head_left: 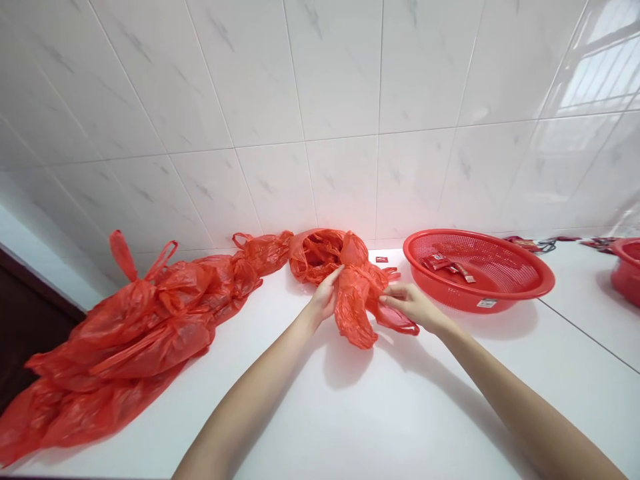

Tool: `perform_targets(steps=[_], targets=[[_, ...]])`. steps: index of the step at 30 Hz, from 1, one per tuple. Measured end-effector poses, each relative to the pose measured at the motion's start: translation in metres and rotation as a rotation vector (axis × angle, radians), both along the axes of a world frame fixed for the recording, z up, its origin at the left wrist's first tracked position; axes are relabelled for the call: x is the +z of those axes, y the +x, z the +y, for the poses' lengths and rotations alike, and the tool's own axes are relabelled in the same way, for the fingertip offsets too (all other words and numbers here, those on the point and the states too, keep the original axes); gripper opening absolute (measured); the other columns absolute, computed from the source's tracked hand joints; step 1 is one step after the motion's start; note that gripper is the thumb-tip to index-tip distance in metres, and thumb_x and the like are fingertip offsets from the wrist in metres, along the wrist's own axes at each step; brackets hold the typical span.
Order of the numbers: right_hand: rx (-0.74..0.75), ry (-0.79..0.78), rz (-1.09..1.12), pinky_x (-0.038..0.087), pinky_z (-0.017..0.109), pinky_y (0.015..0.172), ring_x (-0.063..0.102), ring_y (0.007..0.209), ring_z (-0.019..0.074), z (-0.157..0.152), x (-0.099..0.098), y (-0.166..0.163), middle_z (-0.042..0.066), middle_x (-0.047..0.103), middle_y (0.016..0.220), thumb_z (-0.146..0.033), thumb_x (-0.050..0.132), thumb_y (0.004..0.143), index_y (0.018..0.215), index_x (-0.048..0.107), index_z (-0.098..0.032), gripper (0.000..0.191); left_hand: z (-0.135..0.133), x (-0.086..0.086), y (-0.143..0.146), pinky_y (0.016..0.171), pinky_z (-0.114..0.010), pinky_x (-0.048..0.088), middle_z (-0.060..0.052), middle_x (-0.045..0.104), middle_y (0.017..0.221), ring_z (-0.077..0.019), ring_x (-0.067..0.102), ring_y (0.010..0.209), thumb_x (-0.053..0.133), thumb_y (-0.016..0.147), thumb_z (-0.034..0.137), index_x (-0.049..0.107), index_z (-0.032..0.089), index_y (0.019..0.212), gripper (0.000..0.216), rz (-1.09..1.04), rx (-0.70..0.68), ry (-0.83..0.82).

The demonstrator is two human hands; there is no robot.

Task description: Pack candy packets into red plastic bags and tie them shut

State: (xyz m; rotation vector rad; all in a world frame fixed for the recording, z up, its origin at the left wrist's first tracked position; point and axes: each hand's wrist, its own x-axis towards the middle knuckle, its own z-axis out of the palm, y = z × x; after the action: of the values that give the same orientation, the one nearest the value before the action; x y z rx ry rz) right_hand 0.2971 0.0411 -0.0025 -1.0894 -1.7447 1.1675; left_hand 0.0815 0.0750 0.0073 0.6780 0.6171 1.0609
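Observation:
Between both hands hangs a crumpled red plastic bag [354, 300], just above the white table. My left hand [327, 293] grips its left side, thumb pointing up and fingers partly hidden behind the plastic. My right hand [411, 305] pinches the bag's right side near a loop handle that droops below the fingers. Right behind the held bag sits a round red container [303, 257] with more red plastic bunched inside it; the held bag overlaps its right edge.
Filled red plastic bags [150, 333] lie in a heap along the left. On the right stands a red mesh basket [480, 300] with several small red packets [440, 263] in it. One small packet [381, 259] lies by the tiled wall [340, 180]. Another red container [627, 277] is at the far right.

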Motion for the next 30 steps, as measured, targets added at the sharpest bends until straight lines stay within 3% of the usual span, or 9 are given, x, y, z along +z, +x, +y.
perform_targets(steps=[4,8,12,16,18,20,24,27,30], targets=[[-0.177,-0.036,0.246,0.038,0.022,0.041,0.060,0.059,0.0149,-0.005,0.002,0.013,0.002,0.067,0.073,-0.062,0.071,0.076,0.081,0.062,-0.020,0.043,-0.010,0.006,-0.020,0.075,-0.029,0.056,-0.006,0.077,0.085,-0.0186,0.073,0.077,0.060,0.093,0.023,0.070,0.016,0.085,0.015,-0.002,0.142,0.048],[-0.315,0.099,0.429,0.034,0.021,0.035,0.053,0.049,0.0129,-0.014,0.017,0.029,-0.001,0.063,0.063,-0.058,0.076,0.074,0.074,0.062,-0.022,0.038,-0.010,0.013,-0.049,0.061,-0.022,0.053,0.000,0.071,0.069,-0.0097,0.063,0.055,0.067,0.088,0.022,0.059,0.017,0.067,0.023,0.002,0.289,0.091],[-0.277,0.450,0.165,0.058,0.032,0.065,0.069,0.077,0.0216,-0.025,0.022,0.027,0.004,0.075,0.086,-0.042,0.068,0.088,0.083,0.072,-0.023,0.020,-0.012,0.031,-0.061,0.063,-0.021,0.052,0.000,0.071,0.071,-0.0093,0.063,0.058,0.073,0.080,0.025,0.061,0.017,0.068,0.019,0.030,0.336,0.149],[-0.120,0.794,-0.160,0.056,0.045,0.088,0.070,0.097,0.0269,-0.028,0.009,0.013,0.006,0.078,0.094,-0.024,0.061,0.092,0.089,0.073,-0.024,0.012,-0.030,0.063,-0.046,0.074,-0.024,0.054,-0.002,0.075,0.084,-0.0122,0.067,0.072,0.076,0.073,0.029,0.067,0.017,0.073,0.015,0.314,0.327,0.510],[-0.042,0.864,-0.272,0.056,0.047,0.087,0.069,0.097,0.0272,-0.030,0.002,0.006,0.007,0.079,0.095,-0.018,0.059,0.092,0.091,0.072,-0.023,0.015,-0.044,0.077,-0.034,0.079,-0.027,0.054,-0.003,0.075,0.088,-0.0149,0.067,0.078,0.073,0.077,0.032,0.070,0.017,0.077,0.015,0.544,0.246,0.750],[0.026,0.889,-0.311,0.056,0.046,0.085,0.069,0.097,0.0270,-0.032,-0.003,0.001,0.007,0.079,0.096,-0.015,0.057,0.092,0.091,0.071,-0.023,0.015,-0.058,0.085,-0.022,0.081,-0.030,0.053,-0.005,0.075,0.091,-0.0177,0.067,0.085,0.066,0.085,0.033,0.071,0.018,0.082,0.016,0.805,0.022,0.914],[0.092,0.890,-0.303,0.057,0.045,0.084,0.068,0.099,0.0264,-0.038,-0.003,-0.004,0.008,0.079,0.100,-0.013,0.057,0.090,0.089,0.069,-0.022,0.015,-0.069,0.079,-0.008,0.070,-0.028,0.045,-0.004,0.072,0.088,-0.0172,0.063,0.079,0.049,0.092,0.022,0.069,0.017,0.084,0.021,1.398,-0.345,1.149],[0.095,0.879,-0.279,0.056,0.046,0.084,0.066,0.100,0.0270,-0.041,0.000,-0.003,0.007,0.078,0.103,-0.010,0.057,0.083,0.081,0.065,-0.022,0.014,-0.066,0.066,-0.008,0.055,-0.029,0.032,-0.001,0.064,0.071,-0.0148,0.052,0.060,0.044,0.091,0.018,0.061,0.018,0.072,0.025,1.686,-0.450,1.130],[0.148,0.848,-0.306,0.053,0.048,0.088,0.064,0.106,0.0285,-0.045,0.000,-0.002,0.005,0.079,0.101,-0.008,0.058,0.078,0.074,0.062,-0.023,0.016,-0.065,0.056,-0.012,0.052,-0.029,0.029,0.001,0.061,0.063,-0.0141,0.048,0.054,0.045,0.087,0.015,0.059,0.019,0.067,0.025,1.755,-0.583,1.016]])
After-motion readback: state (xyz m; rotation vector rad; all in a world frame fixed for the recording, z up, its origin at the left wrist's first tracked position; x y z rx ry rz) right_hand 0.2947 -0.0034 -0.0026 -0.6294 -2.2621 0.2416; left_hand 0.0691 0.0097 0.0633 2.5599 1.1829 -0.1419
